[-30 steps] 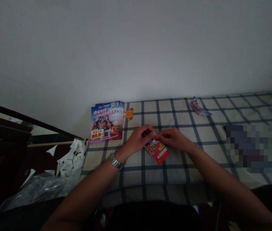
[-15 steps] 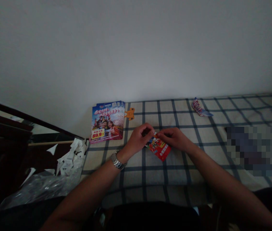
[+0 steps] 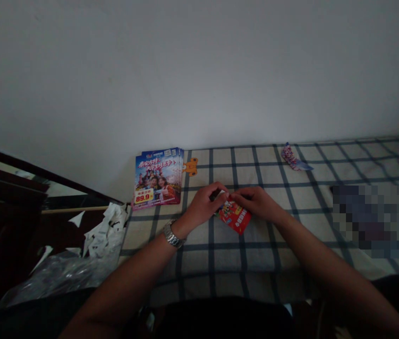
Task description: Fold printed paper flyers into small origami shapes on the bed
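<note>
Red glossy printed paper piece (image 3: 236,219), located over the middle of the blue-and-white checked cloth (image 3: 195,256), tilted, with printed face up and upper edge between both hands. Pinched there by the bare left hand (image 3: 208,200), thumb against curled fingers, with a silver metal link watch (image 3: 173,234) on the same wrist. Pinched just beside by the bare right hand (image 3: 256,200), fingertips bent inward and close to touching the opposite ones. Grip judged nearly closed on each side, with only paper between. Judged as partly worked: pale patch visible at the fingertips, lower portion flat and without visible crease. Cannot tell whether folded or torn beneath the fingers. Judged as finished with: one narrow blue-and-pink printed paper piece (image 3: 294,159), crumpled or pleated, lying near the wall, well apart. Judged as unworked: stack of blue-and-pink glossy leaflets (image 3: 157,179), lying flat and slightly fanned at the cloth's left end. Noted below that end: torn white paper scraps (image 3: 106,228).
</note>
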Motion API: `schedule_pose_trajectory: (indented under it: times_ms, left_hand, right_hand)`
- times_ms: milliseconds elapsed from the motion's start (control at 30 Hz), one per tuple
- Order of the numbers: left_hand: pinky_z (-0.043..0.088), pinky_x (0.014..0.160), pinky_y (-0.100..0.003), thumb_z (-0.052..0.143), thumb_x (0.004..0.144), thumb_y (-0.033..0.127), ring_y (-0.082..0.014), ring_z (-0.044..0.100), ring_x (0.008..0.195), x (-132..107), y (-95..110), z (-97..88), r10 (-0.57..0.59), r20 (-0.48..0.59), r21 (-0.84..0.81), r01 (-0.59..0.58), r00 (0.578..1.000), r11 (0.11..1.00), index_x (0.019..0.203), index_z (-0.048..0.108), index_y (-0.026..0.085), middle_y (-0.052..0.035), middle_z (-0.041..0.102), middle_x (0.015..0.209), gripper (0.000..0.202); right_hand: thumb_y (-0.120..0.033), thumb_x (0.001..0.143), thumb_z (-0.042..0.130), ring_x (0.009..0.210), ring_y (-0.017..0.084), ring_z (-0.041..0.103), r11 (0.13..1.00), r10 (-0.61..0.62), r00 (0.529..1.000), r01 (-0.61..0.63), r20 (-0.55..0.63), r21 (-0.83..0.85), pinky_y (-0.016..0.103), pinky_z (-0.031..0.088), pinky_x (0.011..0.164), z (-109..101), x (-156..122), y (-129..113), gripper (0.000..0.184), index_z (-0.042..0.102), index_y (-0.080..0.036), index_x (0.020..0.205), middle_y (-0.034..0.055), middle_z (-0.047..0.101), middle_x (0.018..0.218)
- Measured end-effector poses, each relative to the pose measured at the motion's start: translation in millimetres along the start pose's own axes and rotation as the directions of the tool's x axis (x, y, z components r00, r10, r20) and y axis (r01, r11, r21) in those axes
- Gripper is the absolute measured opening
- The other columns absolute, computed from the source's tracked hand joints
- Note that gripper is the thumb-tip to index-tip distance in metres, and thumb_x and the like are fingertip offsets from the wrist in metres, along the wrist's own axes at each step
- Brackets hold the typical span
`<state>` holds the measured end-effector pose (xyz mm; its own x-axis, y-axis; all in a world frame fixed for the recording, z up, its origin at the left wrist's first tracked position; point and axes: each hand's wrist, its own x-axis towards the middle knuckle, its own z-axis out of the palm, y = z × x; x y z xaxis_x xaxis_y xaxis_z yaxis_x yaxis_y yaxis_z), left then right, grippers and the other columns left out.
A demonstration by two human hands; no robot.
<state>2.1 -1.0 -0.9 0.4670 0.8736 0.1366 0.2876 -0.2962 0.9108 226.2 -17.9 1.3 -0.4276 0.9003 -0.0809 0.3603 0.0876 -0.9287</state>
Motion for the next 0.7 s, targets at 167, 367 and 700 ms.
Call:
schedule_pose_trajectory:
  times_ms: [167, 367, 700]
  left_hand:
    - [0.040, 0.064, -0.024, 0.062, 0.099, 0.044, -0.0129, 0.053, 0.068, 0.5, 0.9, -1.9, -0.011, -0.048, -0.035, 0.009, 0.999, 0.999, 0.093, 0.068, 0.017, 0.0016, 0.061, 0.075, 0.028]
    - [0.040, 0.064, -0.025, 0.061, 0.099, 0.043, -0.0133, 0.053, 0.068, 0.3, 4.1, -1.4, -0.038, -0.069, -0.047, 0.035, 0.997, 0.998, 0.091, 0.068, 0.017, 0.0014, 0.061, 0.075, 0.028]
    - [0.040, 0.064, -0.025, 0.061, 0.098, 0.051, -0.0144, 0.053, 0.069, 1.3, 0.9, -0.8, -0.056, -0.046, -0.047, 0.053, 0.997, 0.997, 0.094, 0.069, 0.017, 0.0007, 0.062, 0.076, 0.034]
  right_hand:
    - [-0.054, 0.101, 0.056, 0.066, 0.014, 0.061, 1.000, -0.001, 1.000, 0.001, 0.008, 0.010, 0.025, 0.043, 0.059, -2.6, -0.4, -3.8, 0.045, 0.079, -0.016, 0.093, 0.0028, 0.074, 0.077]
    - [-0.053, 0.101, 0.057, 0.069, 0.015, 0.062, 1.000, -0.002, 1.000, 0.002, 0.004, -0.026, 0.025, 0.044, 0.060, -2.8, -0.3, -4.1, 0.043, 0.079, -0.017, 0.094, 0.0034, 0.076, 0.080]
    - [-0.055, 0.100, 0.056, 0.062, 0.013, 0.056, 0.998, -0.007, 1.000, 0.006, -0.023, -0.056, 0.024, 0.041, 0.055, -2.3, -1.3, -4.9, 0.046, 0.076, -0.016, 0.086, 0.0024, 0.071, 0.072]
